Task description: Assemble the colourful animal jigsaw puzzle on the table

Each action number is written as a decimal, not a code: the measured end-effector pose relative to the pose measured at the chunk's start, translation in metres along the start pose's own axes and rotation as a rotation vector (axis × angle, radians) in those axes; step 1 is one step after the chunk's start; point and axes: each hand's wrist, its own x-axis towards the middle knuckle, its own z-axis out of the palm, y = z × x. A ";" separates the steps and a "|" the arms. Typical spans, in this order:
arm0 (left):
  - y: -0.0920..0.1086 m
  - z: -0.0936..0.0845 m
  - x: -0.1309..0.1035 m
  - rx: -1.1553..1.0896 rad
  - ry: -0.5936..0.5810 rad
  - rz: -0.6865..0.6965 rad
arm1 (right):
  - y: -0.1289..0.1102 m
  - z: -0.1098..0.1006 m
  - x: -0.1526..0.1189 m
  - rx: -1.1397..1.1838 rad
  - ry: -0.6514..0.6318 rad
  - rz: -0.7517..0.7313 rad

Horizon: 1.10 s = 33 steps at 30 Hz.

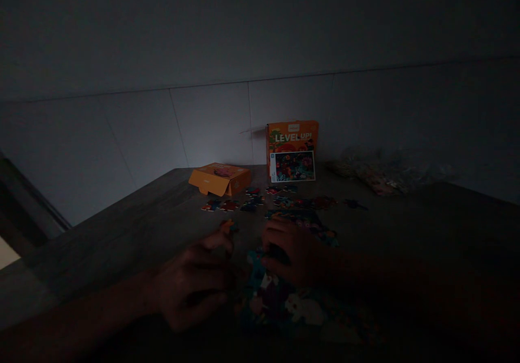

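The scene is very dark. My left hand (195,282) is low over the table, thumb and fingers apart. An orange-and-teal puzzle piece (228,226) shows right at its index fingertip; whether they touch is unclear. My right hand (294,249) arches over a partly joined jigsaw puzzle (304,308), its fingers spread from the thumb and their tips down near the pieces. I see nothing held in it, though its palm side is in shadow. A white animal shows on the near part of the puzzle. Another joined section (320,230) extends beyond my right hand.
Loose puzzle pieces (229,205) lie farther back on the grey table (134,233). An orange box (239,181) lies with its flap open. Against the wall stands an orange "LEVEL UP!" box (292,130) with a picture card (294,166) before it. Clear plastic bags (390,173) lie back right.
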 end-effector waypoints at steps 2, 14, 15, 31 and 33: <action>0.000 0.000 0.000 0.001 -0.003 0.007 | 0.000 0.001 0.000 -0.004 0.004 0.006; -0.002 -0.001 0.001 0.047 0.040 -0.019 | -0.001 0.001 0.000 0.011 -0.019 0.024; -0.002 -0.001 0.001 0.037 0.030 -0.014 | 0.000 0.001 0.000 0.015 -0.023 0.021; 0.003 -0.002 0.006 0.028 -0.155 -0.050 | -0.001 0.000 0.001 0.004 -0.054 0.011; 0.005 -0.004 0.008 0.040 -0.183 -0.058 | 0.000 0.001 0.001 0.000 -0.051 0.013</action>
